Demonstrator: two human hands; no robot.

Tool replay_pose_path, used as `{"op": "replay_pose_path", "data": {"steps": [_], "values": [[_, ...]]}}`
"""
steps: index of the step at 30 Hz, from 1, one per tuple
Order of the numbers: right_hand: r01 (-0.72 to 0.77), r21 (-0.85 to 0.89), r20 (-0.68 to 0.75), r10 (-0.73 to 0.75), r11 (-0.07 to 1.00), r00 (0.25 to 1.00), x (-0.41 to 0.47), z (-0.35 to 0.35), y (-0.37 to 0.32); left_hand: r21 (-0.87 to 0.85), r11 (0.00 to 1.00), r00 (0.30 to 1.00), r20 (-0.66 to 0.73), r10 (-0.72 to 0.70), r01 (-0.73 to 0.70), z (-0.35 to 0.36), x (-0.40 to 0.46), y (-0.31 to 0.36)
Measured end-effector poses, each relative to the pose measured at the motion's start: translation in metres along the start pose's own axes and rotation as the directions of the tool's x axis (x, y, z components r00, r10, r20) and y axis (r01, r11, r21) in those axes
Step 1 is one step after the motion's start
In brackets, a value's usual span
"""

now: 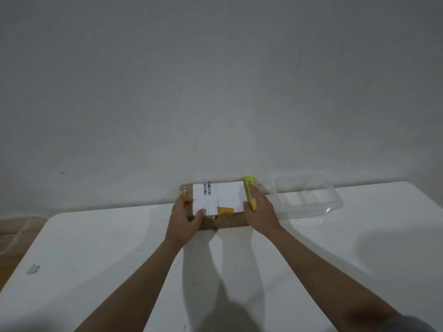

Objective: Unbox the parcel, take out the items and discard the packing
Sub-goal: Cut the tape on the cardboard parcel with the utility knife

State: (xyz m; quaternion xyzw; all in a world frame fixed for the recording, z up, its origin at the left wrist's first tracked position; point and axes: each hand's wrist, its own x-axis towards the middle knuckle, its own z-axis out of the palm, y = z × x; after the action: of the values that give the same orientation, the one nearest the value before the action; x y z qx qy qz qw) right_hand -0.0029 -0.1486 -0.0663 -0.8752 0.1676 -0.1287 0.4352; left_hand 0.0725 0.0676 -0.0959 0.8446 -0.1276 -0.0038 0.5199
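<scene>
Most likely a plain room in a home, not a fitted workplace. Bare, grey-white painted wall (215,80) with faint scuffs and a thin dark scratch, filling most of the view. White table (96,248) with a rounded corner pushed against that wall, marked by small dark specks and 1 chipped patch near its left edge. Brownish floor (14,236) visible past the table's left side. Only household odds on the tabletop: 1 taped cardboard parcel (215,202) with a white shipping label, 1 yellow-green utility knife (250,192), 1 clear plastic tray (304,197) against the wall. Dim, uneven lighting with soft shadows across the table.
</scene>
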Motion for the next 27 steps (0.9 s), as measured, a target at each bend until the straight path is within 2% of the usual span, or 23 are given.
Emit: {"op": "replay_pose_path", "data": {"steps": [4, 13, 24, 27], "values": [[0.047, -0.02, -0.006, -0.047, 0.999, 0.999, -0.007, -0.006, -0.003, 0.016, 1.0, 1.0, 0.017, 0.01, -0.01, -0.005, -0.009, 0.007], [0.111, -0.008, -0.015, -0.111, 0.994, 0.994, -0.061, -0.051, -0.009, 0.019, 0.997, 0.995, -0.064, 0.074, -0.073, 0.001, -0.079, 0.044], [0.041, -0.004, 0.09, -0.04, 0.999, 0.995, -0.153, -0.097, 0.043, 0.063, 0.998, 0.999, -0.032, 0.015, -0.013, 0.042, -0.192, 0.071], [0.073, -0.011, 0.13, -0.071, 0.997, 0.989, -0.165, -0.096, 0.055, 0.055, 0.998, 1.0, -0.022, 0.006, -0.005, 0.045, -0.204, 0.065]]}}
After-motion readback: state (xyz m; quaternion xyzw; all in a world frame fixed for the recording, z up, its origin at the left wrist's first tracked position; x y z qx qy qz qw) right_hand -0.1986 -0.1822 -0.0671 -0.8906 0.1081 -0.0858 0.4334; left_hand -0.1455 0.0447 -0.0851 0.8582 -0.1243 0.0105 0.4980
